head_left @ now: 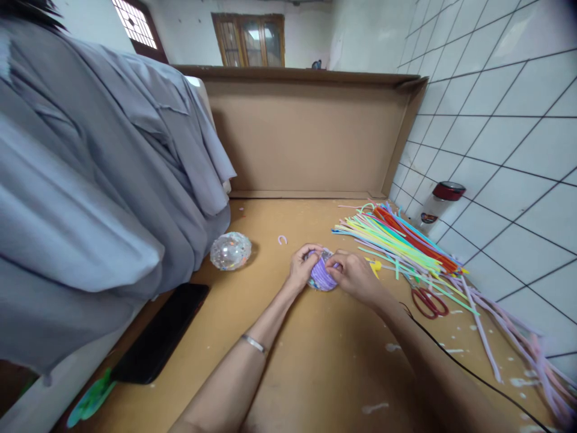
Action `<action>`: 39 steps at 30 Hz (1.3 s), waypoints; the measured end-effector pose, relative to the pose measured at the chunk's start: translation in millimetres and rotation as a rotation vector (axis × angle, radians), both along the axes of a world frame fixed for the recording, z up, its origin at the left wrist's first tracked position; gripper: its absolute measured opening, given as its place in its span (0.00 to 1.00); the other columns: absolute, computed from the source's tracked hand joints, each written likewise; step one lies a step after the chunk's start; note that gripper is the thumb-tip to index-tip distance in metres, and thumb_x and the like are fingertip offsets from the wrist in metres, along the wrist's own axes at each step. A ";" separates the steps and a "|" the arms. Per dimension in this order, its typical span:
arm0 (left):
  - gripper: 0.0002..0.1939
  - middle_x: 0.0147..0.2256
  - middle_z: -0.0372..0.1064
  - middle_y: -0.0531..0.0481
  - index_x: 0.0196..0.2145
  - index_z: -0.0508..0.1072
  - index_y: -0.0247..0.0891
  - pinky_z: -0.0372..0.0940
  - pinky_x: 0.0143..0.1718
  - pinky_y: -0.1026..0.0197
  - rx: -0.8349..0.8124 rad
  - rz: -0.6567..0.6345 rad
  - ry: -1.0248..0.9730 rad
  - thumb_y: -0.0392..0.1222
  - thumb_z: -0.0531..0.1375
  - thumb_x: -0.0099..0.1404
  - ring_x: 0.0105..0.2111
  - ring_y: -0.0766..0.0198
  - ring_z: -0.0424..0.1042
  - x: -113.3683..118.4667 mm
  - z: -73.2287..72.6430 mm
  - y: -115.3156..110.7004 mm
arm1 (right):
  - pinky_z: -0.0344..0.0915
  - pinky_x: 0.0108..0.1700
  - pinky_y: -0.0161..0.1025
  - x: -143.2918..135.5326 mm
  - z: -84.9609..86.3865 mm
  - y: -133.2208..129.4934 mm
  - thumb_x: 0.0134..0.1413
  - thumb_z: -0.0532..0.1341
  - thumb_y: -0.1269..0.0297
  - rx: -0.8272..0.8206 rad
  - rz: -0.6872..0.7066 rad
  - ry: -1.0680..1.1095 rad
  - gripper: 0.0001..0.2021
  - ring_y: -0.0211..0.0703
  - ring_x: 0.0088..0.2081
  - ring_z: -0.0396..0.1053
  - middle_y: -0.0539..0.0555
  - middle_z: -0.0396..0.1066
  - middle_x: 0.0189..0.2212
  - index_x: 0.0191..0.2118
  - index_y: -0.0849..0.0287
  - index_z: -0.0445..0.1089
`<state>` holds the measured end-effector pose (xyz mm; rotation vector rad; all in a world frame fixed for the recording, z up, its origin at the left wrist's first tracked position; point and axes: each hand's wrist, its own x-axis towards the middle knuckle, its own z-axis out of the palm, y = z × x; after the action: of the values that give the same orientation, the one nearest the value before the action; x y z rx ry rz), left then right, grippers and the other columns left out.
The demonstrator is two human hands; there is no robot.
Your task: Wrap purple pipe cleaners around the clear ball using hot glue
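Observation:
A small round object wrapped in purple strands [323, 275] is between my hands over the middle of the table. My left hand [303, 266] has its fingers closed on the object's left and upper edge. My right hand [351, 272] pinches at its upper right side; what lies between thumb and forefinger is too small to tell. A clear ball with coloured specks [231, 251] sits to the left. Beyond my hands lies a small pink curved piece [282, 239].
Coloured pipe cleaners [396, 237], red-handled scissors [429, 302], a yellow piece [375, 266] and a jar [438, 204] stand or lie right. A black cable [469, 364] crosses the near right. Left are a black phone [161, 337] and grey cloth [135, 156]. Cardboard [306, 135] stands behind.

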<state>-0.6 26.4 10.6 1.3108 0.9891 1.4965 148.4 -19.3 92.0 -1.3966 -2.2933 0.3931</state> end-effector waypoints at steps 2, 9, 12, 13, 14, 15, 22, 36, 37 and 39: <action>0.08 0.39 0.76 0.46 0.31 0.75 0.36 0.65 0.48 0.57 0.003 0.002 0.003 0.40 0.59 0.55 0.42 0.59 0.73 -0.2 0.2 0.0 | 0.56 0.35 0.35 0.3 -1.4 0.9 0.53 0.58 0.69 0.005 0.002 0.015 0.07 0.40 0.32 0.67 0.54 0.72 0.32 0.33 0.59 0.74; 0.09 0.38 0.76 0.46 0.31 0.75 0.36 0.65 0.48 0.57 0.012 0.002 0.015 0.42 0.59 0.55 0.41 0.59 0.73 -0.3 -0.6 0.2 | 0.57 0.35 0.36 1.2 -2.0 1.6 0.53 0.57 0.70 0.012 0.023 0.028 0.08 0.40 0.32 0.67 0.54 0.72 0.32 0.33 0.59 0.75; 0.10 0.39 0.75 0.46 0.32 0.75 0.37 0.65 0.48 0.57 0.031 0.003 0.030 0.45 0.59 0.57 0.42 0.58 0.72 -1.0 -1.8 -0.4 | 0.57 0.35 0.35 1.6 -2.1 1.8 0.53 0.57 0.70 0.025 0.036 0.041 0.08 0.40 0.32 0.67 0.54 0.72 0.31 0.33 0.58 0.75; 0.11 0.39 0.75 0.46 0.33 0.75 0.37 0.65 0.48 0.57 0.038 0.002 0.034 0.46 0.59 0.57 0.42 0.58 0.72 -1.2 -2.0 -0.8 | 0.57 0.35 0.35 1.7 -2.3 1.9 0.53 0.57 0.69 0.025 0.040 0.047 0.08 0.40 0.32 0.67 0.54 0.72 0.31 0.33 0.58 0.75; 0.11 0.39 0.75 0.46 0.33 0.75 0.37 0.65 0.48 0.57 0.046 -0.001 0.034 0.47 0.59 0.58 0.42 0.58 0.72 -1.4 -2.1 -1.2 | 0.57 0.35 0.35 1.7 -2.6 2.0 0.53 0.57 0.70 0.024 0.042 0.052 0.08 0.40 0.32 0.67 0.54 0.72 0.32 0.33 0.58 0.75; 0.13 0.39 0.75 0.46 0.33 0.75 0.37 0.65 0.48 0.57 0.056 -0.005 0.034 0.49 0.59 0.59 0.42 0.58 0.72 -1.6 -1.9 -1.7 | 0.57 0.35 0.35 1.7 -2.8 2.1 0.53 0.57 0.70 0.021 0.042 0.053 0.08 0.40 0.32 0.67 0.54 0.72 0.32 0.33 0.59 0.75; 0.19 0.42 0.73 0.44 0.37 0.74 0.37 0.63 0.50 0.56 0.110 -0.061 0.046 0.56 0.61 0.58 0.45 0.56 0.71 -3.6 2.3 -7.9 | 0.57 0.35 0.35 1.7 -3.3 2.5 0.54 0.57 0.70 0.022 0.034 0.040 0.08 0.40 0.32 0.67 0.54 0.72 0.32 0.34 0.58 0.75; 0.16 0.44 0.72 0.44 0.38 0.73 0.37 0.61 0.54 0.54 0.181 -0.083 0.146 0.51 0.64 0.56 0.48 0.55 0.70 -7.6 0.6 -5.8 | 0.58 0.34 0.35 12.0 2.4 5.4 0.52 0.59 0.67 -0.063 0.077 0.161 0.08 0.39 0.31 0.66 0.52 0.72 0.30 0.35 0.60 0.76; 0.16 0.45 0.72 0.44 0.37 0.73 0.37 0.61 0.54 0.54 0.176 -0.083 0.147 0.51 0.64 0.55 0.48 0.55 0.70 -7.8 1.1 -5.9 | 0.57 0.33 0.35 13.9 4.0 5.9 0.52 0.59 0.65 -0.085 0.080 0.173 0.09 0.38 0.29 0.65 0.52 0.72 0.28 0.35 0.60 0.76; 0.16 0.45 0.72 0.43 0.37 0.73 0.36 0.61 0.54 0.54 0.166 -0.084 0.146 0.50 0.64 0.55 0.48 0.55 0.70 -8.1 2.4 -6.3 | 0.56 0.30 0.34 17.3 6.5 7.0 0.51 0.60 0.63 -0.125 0.078 0.197 0.10 0.37 0.27 0.63 0.50 0.70 0.25 0.35 0.60 0.76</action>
<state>-8.6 20.1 13.0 1.5794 0.9050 1.4600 165.8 -12.3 98.5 -1.2671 -2.1982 0.6776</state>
